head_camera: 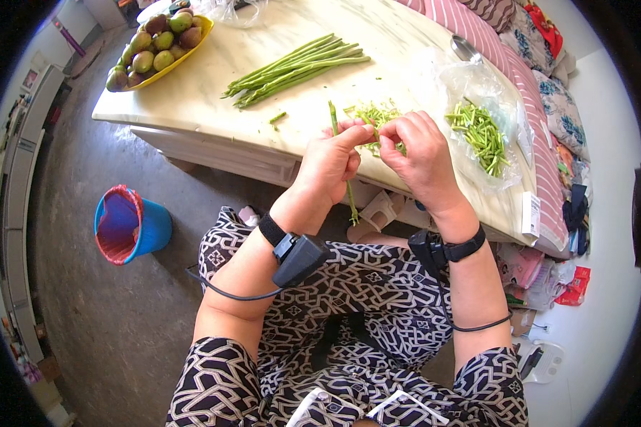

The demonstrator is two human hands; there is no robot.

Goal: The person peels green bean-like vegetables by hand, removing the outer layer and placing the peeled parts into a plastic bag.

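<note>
A long green stalk [351, 197], which looks like asparagus, hangs through my left hand [334, 157], over the table's near edge. Thumb and fingertips of that hand also pinch a short green piece. My right hand [419, 155] touches the same piece with thumb and forefinger. Behind both hands lies a pile of pale green peelings [376, 113]. A bundle of long green stalks [299, 69] rests farther back on the marble-patterned table [165, 109], with short bits [278, 118] nearer the edge. Cut green pieces [478, 133] lie on a clear plastic bag [451, 80] at the right.
A yellow bowl [205, 32] of green-brown fruit stands at the back left. On the floor at left is a blue bin [157, 224] with a red liner. A small white box [531, 213] sits at the right corner, and a metal object [463, 48] lies behind the bag.
</note>
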